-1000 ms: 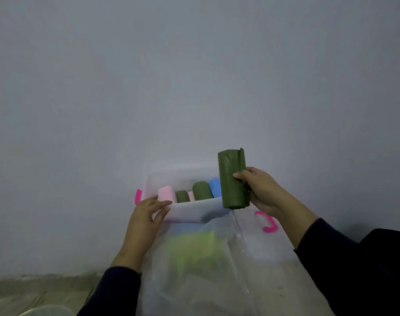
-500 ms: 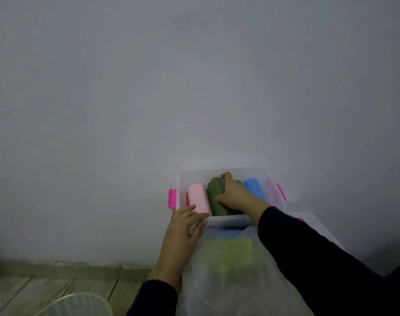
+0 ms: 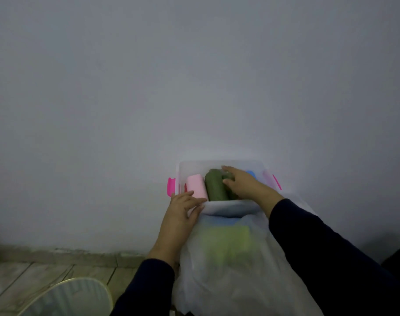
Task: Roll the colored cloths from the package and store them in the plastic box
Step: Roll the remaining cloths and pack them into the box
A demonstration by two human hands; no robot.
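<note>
Head view — right hand [image 3: 242,185] on green roll [image 3: 215,187] in plastic box [image 3: 219,164]

You wear dark navy long sleeves [image 3: 326,254] on both arms. Each cuff ends at your wrist. Your hands are bare.

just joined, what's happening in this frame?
A person is packing rolled cloths into a clear plastic box set against the wall. The right hand reaches into the box and rests on a dark green roll, beside another green roll, a pink roll and a blue one. The left hand steadies the box's near edge. A translucent package with more cloths lies in front.
</note>
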